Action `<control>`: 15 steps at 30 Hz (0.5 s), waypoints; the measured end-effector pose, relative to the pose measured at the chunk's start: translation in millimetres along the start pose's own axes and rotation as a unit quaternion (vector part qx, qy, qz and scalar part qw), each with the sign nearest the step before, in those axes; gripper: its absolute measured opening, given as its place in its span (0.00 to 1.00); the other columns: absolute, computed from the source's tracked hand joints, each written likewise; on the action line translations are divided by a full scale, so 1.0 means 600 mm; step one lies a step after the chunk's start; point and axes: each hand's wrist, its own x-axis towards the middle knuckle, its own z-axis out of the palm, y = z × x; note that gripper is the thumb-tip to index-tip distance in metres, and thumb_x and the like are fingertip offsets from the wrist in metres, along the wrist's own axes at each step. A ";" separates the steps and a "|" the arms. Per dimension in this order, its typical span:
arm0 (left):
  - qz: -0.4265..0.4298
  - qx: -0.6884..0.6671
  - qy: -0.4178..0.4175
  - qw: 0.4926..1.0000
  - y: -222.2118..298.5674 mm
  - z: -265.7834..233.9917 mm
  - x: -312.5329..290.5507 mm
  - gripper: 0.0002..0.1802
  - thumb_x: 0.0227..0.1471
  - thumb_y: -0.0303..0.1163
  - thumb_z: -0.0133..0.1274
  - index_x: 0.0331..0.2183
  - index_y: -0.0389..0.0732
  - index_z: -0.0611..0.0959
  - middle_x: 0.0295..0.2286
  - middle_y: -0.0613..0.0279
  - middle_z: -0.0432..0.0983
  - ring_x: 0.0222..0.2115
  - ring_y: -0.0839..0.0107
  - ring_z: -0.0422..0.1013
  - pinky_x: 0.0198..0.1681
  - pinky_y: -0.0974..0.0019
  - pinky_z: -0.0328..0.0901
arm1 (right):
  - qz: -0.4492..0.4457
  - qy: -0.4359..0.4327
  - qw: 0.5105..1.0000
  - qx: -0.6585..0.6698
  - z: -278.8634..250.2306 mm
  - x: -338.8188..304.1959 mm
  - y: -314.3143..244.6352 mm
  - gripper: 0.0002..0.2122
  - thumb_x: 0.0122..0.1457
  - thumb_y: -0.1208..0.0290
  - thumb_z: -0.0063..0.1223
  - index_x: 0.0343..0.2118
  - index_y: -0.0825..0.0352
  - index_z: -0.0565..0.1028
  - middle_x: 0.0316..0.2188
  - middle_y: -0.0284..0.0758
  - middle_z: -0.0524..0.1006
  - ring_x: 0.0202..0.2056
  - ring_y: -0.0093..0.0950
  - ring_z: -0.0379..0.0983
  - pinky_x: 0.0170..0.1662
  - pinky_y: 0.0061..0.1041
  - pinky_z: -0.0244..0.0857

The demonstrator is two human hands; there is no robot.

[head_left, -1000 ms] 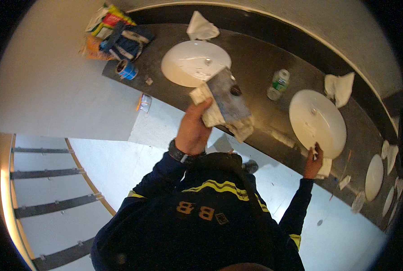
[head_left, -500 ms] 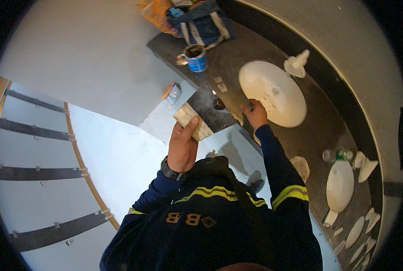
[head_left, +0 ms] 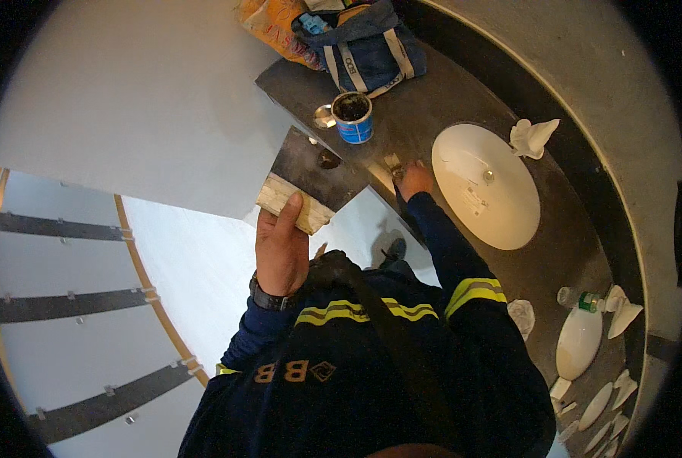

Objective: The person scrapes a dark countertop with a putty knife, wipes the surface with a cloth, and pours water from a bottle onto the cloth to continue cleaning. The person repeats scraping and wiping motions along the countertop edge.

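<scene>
My left hand (head_left: 284, 244) grips the pale, rough strip (head_left: 299, 203) along one edge of a dark flat slab (head_left: 299, 164), thumb on top. A dab of dark paste (head_left: 328, 159) and a small white blob (head_left: 312, 141) sit on the slab. At the counter's front edge, my right hand (head_left: 415, 181) has its fingers curled by a small flat piece (head_left: 393, 162) on the dark counter (head_left: 398, 99); what its fingertips hold is hidden. Close by stands an open blue tin (head_left: 354, 130) with dark contents, its round lid (head_left: 324, 117) beside it.
A white oval basin (head_left: 482, 202) is set in the counter right of my right hand, with crumpled paper (head_left: 533, 137) behind it. A blue bag (head_left: 375, 57) and an orange bag (head_left: 284, 34) stand at the far end. Farther right lie a bottle (head_left: 581, 299) and a second basin (head_left: 579, 343).
My right hand has moved left along the counter edge to the small flat piece. The slab in my left hand has shifted left. The whole view has swung slightly.
</scene>
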 end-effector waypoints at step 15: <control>0.029 0.079 -0.150 0.985 0.012 -0.031 0.203 0.15 0.61 0.30 0.52 0.47 0.33 0.76 0.41 0.59 0.78 0.42 0.73 0.73 0.48 0.68 0.65 | 0.066 0.093 0.785 0.609 -0.372 -0.179 -0.165 0.12 0.65 0.66 0.50 0.45 0.68 0.70 0.33 0.33 0.76 0.28 0.19 0.73 0.28 0.18 0.65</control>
